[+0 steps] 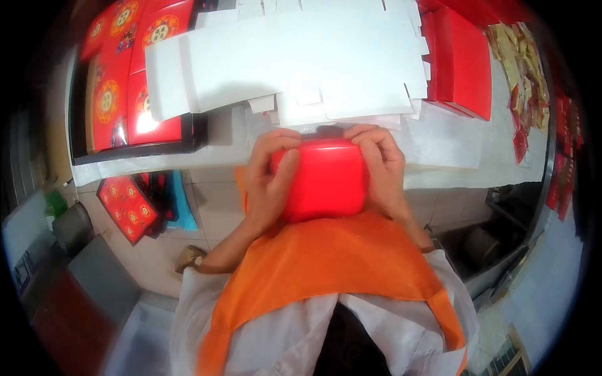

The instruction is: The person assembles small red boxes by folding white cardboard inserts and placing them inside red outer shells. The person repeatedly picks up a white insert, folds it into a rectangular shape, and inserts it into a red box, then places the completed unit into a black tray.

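A glossy red box (327,178) with rounded corners is held upright against the front of my orange apron, at the table's near edge. Around its left side and top corner curl the fingers of my left hand (271,169), thumb pressed along the front. My right hand (382,164) grips the opposite side, with fingertips bent over the top right corner. Both hands are closed on the box. Its far side and underside are hidden.
Flat white cardboard blanks (301,62) lie stacked just beyond my hands. On the left, a black-edged tray (160,150) holds red patterned boxes. Plain red boxes (461,66) and gold-and-red packets (517,75) sit on the right. A red patterned box (128,210) is below the table at left.
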`<action>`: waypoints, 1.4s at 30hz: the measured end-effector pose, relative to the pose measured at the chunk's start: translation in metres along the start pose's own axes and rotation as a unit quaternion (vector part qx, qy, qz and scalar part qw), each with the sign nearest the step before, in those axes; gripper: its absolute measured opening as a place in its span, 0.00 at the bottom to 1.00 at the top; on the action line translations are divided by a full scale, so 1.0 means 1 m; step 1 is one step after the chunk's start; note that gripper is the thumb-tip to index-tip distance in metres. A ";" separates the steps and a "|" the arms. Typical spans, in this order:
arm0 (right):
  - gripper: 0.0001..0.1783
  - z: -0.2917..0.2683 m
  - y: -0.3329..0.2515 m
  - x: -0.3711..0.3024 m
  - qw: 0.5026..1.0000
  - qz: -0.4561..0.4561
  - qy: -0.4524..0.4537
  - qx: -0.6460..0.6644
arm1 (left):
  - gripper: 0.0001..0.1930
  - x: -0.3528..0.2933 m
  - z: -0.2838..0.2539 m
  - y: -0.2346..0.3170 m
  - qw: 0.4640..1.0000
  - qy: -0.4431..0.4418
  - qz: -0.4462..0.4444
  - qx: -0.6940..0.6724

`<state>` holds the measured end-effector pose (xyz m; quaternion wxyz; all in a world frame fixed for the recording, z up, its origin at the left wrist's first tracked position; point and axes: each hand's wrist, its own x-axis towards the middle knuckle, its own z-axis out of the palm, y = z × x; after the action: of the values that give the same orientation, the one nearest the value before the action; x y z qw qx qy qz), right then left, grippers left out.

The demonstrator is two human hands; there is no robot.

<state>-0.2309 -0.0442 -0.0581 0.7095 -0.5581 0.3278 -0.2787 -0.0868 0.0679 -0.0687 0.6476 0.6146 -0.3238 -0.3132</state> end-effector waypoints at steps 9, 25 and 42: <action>0.06 -0.001 0.012 -0.002 0.999 -0.030 0.026 -0.007 | 0.08 0.002 0.002 -0.001 1.000 -0.023 -0.016 -0.015; 0.01 -0.006 0.024 -0.021 0.989 -0.089 0.027 -0.111 | 0.07 -0.019 -0.005 -0.001 0.996 -0.003 -0.064 0.061; 0.08 0.058 -0.084 0.116 0.972 -0.010 -0.075 0.222 | 0.43 0.032 -0.029 0.007 0.790 -0.401 -0.134 -0.444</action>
<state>-0.1157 -0.1159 0.0151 0.8352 -0.4093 0.1983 -0.3093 -0.0448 0.0595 -0.0620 0.6128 0.1164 -0.2941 -0.7241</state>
